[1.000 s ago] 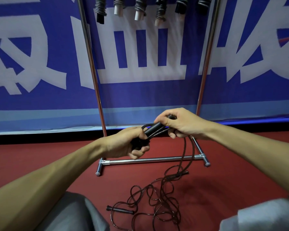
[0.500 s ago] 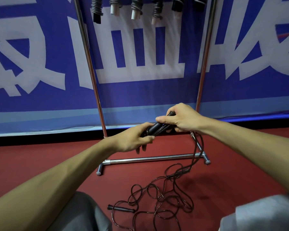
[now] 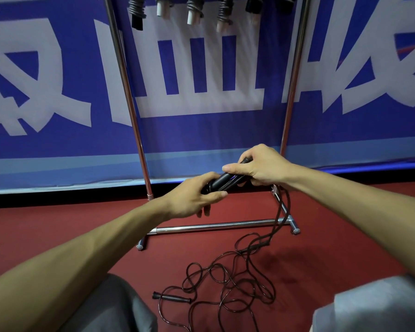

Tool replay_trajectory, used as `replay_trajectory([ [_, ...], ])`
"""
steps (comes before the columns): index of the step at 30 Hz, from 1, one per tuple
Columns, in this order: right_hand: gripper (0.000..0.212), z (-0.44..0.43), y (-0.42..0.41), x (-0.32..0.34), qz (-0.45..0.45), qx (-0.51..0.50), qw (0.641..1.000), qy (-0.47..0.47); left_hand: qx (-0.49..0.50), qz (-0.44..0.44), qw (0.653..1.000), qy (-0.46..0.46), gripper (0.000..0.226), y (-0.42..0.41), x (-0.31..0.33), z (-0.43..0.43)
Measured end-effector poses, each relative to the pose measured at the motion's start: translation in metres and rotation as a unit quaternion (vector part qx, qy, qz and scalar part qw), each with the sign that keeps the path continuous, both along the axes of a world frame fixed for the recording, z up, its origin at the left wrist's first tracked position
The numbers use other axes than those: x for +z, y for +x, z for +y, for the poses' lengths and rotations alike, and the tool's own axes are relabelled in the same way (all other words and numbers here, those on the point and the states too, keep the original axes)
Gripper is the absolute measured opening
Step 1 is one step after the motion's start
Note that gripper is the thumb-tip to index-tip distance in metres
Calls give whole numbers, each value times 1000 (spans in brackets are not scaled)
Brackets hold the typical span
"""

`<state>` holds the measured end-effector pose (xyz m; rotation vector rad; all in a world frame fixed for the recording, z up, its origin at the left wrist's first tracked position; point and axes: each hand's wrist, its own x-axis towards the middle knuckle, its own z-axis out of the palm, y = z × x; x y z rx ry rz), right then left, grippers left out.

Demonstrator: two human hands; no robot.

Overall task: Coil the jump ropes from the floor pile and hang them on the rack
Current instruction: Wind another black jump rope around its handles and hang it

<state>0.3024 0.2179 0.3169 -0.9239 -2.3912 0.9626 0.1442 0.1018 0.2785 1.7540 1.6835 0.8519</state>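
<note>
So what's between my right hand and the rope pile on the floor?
Head view: a rope strand hangs from the right hand, past the rack's bottom bar, into the pile.

Single head-worn wide-angle view, aimed forward and down from low, probably a seat or crouch: grey knees [image 3: 110, 307] sit in the bottom corners. It faces the blue banner [image 3: 201, 135] roughly square-on, with the rack [image 3: 216, 227] close ahead, top cropped by the upper edge, and red floor [image 3: 70, 224] below. Left hand [image 3: 192, 196] and right hand [image 3: 261, 168] meet on the jump rope [image 3: 222, 179] mid-frame, at arm's reach.
</note>
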Motion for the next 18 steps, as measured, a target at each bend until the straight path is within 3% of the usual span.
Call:
replay_trajectory([
  [3,62,0,-4,0,28,-36,999,-8,6,-79,997,-9,8,-2,-1,1],
  [5,67,-2,-5,2,54,-27,995,-79,43,-158,987,0,11,-5,-1,3],
  [9,59,-9,-8,-1,54,51,970,-232,130,-345,929,35,17,-10,5,7],
  [11,42,-14,-11,-5,-49,93,974,-201,152,-383,910,39,19,-12,5,9],
  [14,15,-19,-13,-11,-231,128,963,-60,188,-397,898,31,18,-18,2,10],
  [16,6,-23,-15,-10,-293,146,944,37,206,-386,899,22,17,-23,-1,10],
  [18,10,-30,-19,-7,-307,182,928,103,222,-339,914,16,16,-28,-6,10],
])
